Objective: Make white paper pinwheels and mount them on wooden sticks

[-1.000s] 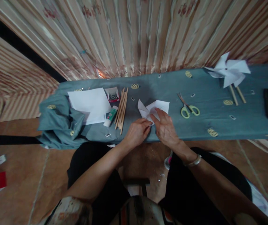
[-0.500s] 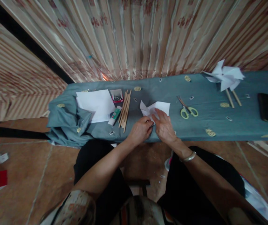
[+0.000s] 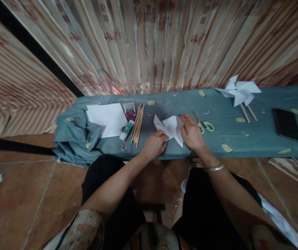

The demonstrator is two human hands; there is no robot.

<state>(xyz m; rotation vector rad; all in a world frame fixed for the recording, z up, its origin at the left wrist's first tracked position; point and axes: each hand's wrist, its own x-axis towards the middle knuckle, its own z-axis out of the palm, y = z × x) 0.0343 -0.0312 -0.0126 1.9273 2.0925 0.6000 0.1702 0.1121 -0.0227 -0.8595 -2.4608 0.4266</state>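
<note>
A partly folded white paper pinwheel (image 3: 171, 125) lies on the cloth-covered bench in front of me, its blades sticking up. My left hand (image 3: 155, 144) pinches its near left part between thumb and fingers. At the paper's right side is my right hand (image 3: 192, 132), fingers bent against the edge of a blade; the fingertips are partly hidden. Just beyond that hand lie scissors (image 3: 207, 126) with yellow-green handles, one handle loop partly covered.
Left of the paper are several wooden sticks (image 3: 137, 125), a glue stick (image 3: 127, 130), a small box of metal pins (image 3: 129, 109) and white paper sheets (image 3: 107, 118). Finished pinwheels (image 3: 238, 91) on sticks and a dark phone (image 3: 286, 124) lie right. A curtain (image 3: 149, 48) hangs behind.
My right hand has moved right from the pinwheel's middle to its right blade. My left hand keeps its pinch. The view has shifted slightly to the right.
</note>
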